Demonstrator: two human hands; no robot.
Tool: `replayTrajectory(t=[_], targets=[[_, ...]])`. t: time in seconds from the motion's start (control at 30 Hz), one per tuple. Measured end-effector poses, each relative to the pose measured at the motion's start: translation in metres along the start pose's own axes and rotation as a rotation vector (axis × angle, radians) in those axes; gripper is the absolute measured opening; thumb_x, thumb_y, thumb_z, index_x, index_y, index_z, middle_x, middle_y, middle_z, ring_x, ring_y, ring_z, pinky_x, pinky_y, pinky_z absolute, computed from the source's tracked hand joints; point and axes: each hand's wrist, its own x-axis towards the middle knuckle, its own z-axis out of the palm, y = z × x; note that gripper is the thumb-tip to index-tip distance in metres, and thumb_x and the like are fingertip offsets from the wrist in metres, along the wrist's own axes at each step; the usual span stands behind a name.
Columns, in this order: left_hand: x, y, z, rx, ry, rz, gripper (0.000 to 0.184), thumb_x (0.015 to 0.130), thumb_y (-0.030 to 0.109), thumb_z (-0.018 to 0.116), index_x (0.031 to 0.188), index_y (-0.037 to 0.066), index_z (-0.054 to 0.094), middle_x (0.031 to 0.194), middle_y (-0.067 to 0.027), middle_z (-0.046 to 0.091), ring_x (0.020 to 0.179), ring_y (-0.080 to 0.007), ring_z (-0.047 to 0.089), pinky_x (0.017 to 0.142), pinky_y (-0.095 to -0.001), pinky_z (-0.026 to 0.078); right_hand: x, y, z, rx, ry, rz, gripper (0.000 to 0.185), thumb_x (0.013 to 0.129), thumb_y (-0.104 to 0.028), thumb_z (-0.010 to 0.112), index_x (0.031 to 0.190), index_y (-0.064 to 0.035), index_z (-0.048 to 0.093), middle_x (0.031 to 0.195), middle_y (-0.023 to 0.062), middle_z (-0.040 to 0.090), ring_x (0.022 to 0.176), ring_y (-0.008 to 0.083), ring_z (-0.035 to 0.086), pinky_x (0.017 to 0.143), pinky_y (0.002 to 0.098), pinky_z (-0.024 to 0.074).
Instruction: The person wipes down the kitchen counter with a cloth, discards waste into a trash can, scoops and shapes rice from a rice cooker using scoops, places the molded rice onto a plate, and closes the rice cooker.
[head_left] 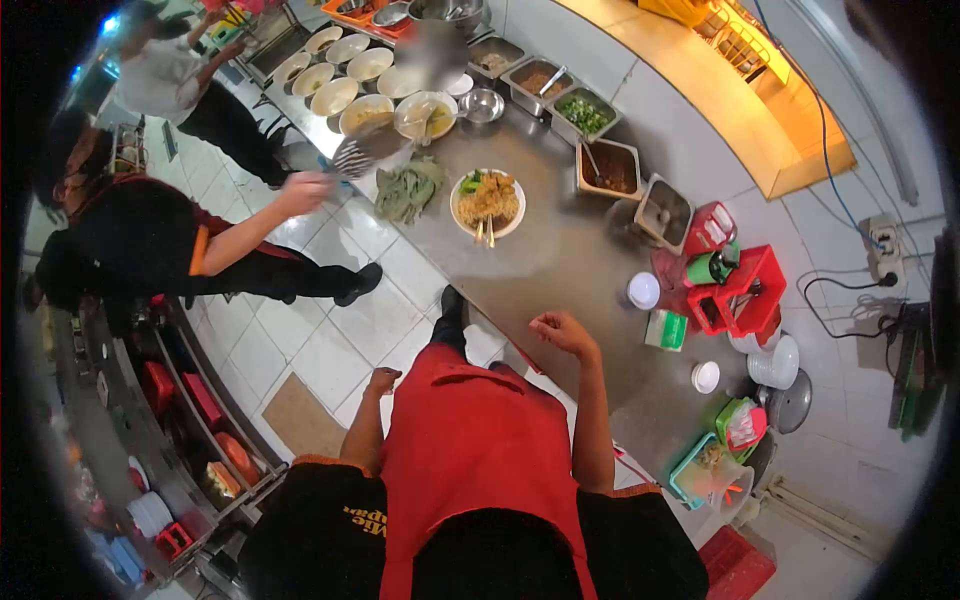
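Observation:
My left hand (383, 380) hangs beside the red apron (480, 430), fingers loosely bent and nothing visible in them. Over the near edge of the steel counter (530, 290), my right hand (563, 332) is relaxed, its fingers apart and empty. Farther along the counter stands a white bowl of noodles (488, 205) with green vegetables and a brown topping; cutlery handles (485, 235) lie over its near rim. A crumpled green cloth (410, 190) lies to the left of this bowl. Nearest to my right hand on the counter are a white cup (643, 291) and a green-and-white box (666, 330).
At left, a co-worker's hand (305, 193) holds a wire strainer (352, 160) near several bowls (370, 65). Metal pans of chopped greens (585, 115) and sauce (608, 170) line the wall. A red basket (740, 300) and a teal basket (692, 470) stand at right.

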Motion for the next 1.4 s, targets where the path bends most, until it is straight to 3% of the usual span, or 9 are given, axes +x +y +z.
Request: replayTrajectory(t=[0.03, 0.1, 0.3, 0.43, 0.53, 0.73, 1.1, 1.23, 1.4], targets=[[0.018, 0.009, -0.011, -0.003, -0.012, 0.002, 0.033, 0.076, 0.027, 0.076, 0.098, 0.002, 0.069, 0.063, -0.0071, 0.061, 0.051, -0.0162, 0.057, 0.046, -0.0311, 0.048, 0.014, -0.008, -0.006, -0.035, 0.042, -0.002, 0.025, 0.091, -0.027, 0.063, 0.094, -0.0026, 0.068, 0.073, -0.0004, 0.061, 0.067, 0.0066, 0.055, 0.060, 0.0234, 0.0438], [0.053, 0.043, -0.027, 0.381, 0.040, 0.184, 0.028, 0.078, 0.026, 0.069, 0.096, 0.004, 0.070, 0.096, -0.0191, 0.069, 0.095, -0.0329, 0.066, 0.078, -0.0419, 0.053, 0.041, -0.028, -0.016, -0.103, 0.077, -0.018, 0.024, 0.091, -0.025, 0.062, 0.094, -0.0022, 0.068, 0.073, -0.0003, 0.061, 0.068, 0.0071, 0.055, 0.061, 0.0242, 0.0444], [0.009, 0.288, -0.065, 0.470, 0.365, 0.666, 0.022, 0.082, 0.021, 0.068, 0.090, 0.001, 0.064, 0.084, -0.0224, 0.066, 0.081, -0.0415, 0.063, 0.073, -0.0464, 0.050, 0.141, -0.106, -0.035, -0.267, 0.387, -0.352, 0.020, 0.090, -0.005, 0.053, 0.106, -0.0016, 0.064, 0.085, 0.0053, 0.064, 0.077, 0.0143, 0.057, 0.071, 0.0285, 0.0475], [-0.056, 0.441, -0.057, 0.309, -0.030, 0.756, 0.024, 0.080, 0.014, 0.069, 0.102, 0.009, 0.062, 0.080, -0.0184, 0.065, 0.079, -0.0377, 0.063, 0.071, -0.0443, 0.049, 0.197, -0.171, -0.036, -0.564, 0.481, -0.554, 0.035, 0.080, 0.003, 0.052, 0.111, -0.0061, 0.064, 0.113, 0.0154, 0.059, 0.107, 0.0336, 0.053, 0.093, 0.0380, 0.0437], [-0.042, 0.494, -0.026, 0.423, -0.020, 1.140, 0.025, 0.082, 0.015, 0.065, 0.106, 0.011, 0.062, 0.085, -0.0163, 0.064, 0.084, -0.0351, 0.063, 0.070, -0.0428, 0.049, 0.235, -0.182, -0.034, -0.756, 0.493, -0.623, 0.037, 0.081, 0.003, 0.053, 0.114, -0.0085, 0.063, 0.113, 0.0131, 0.060, 0.111, 0.0326, 0.053, 0.095, 0.0405, 0.0423], [0.004, 0.519, -0.006, 0.562, -0.007, 1.315, 0.022, 0.086, 0.018, 0.055, 0.105, 0.012, 0.064, 0.094, -0.0133, 0.063, 0.087, -0.0340, 0.063, 0.072, -0.0436, 0.050, 0.214, -0.181, -0.020, -0.757, 0.481, -0.511, 0.036, 0.080, 0.002, 0.059, 0.114, -0.0085, 0.065, 0.123, 0.0107, 0.055, 0.113, 0.0314, 0.052, 0.098, 0.0400, 0.0413], [0.013, 0.529, 0.003, 0.608, -0.054, 1.216, 0.031, 0.077, 0.026, 0.070, 0.103, 0.011, 0.067, 0.090, -0.0118, 0.062, 0.085, -0.0327, 0.063, 0.071, -0.0426, 0.050, 0.227, -0.158, 0.019, -0.560, 0.831, -0.362, 0.036, 0.078, -0.001, 0.065, 0.113, -0.0057, 0.064, 0.117, 0.0144, 0.055, 0.105, 0.0320, 0.057, 0.091, 0.0386, 0.0474], [0.007, 0.536, -0.010, 0.490, -0.108, 1.210, 0.030, 0.078, 0.026, 0.069, 0.104, 0.010, 0.068, 0.089, -0.0126, 0.062, 0.085, -0.0331, 0.063, 0.073, -0.0428, 0.050, 0.210, -0.176, -0.017, -0.345, 0.834, -0.276, 0.029, 0.081, -0.001, 0.063, 0.110, -0.0010, 0.063, 0.110, 0.0159, 0.059, 0.094, 0.0293, 0.061, 0.081, 0.0362, 0.0505], [-0.016, 0.536, -0.050, 0.307, -0.035, 1.085, 0.028, 0.082, 0.027, 0.068, 0.100, 0.006, 0.067, 0.085, -0.0142, 0.063, 0.081, -0.0334, 0.063, 0.068, -0.0421, 0.049, 0.215, -0.170, -0.140, -0.337, 1.281, -0.444, 0.019, 0.082, -0.007, 0.062, 0.099, -0.0012, 0.066, 0.086, 0.0128, 0.066, 0.073, 0.0238, 0.063, 0.066, 0.0320, 0.0501]])
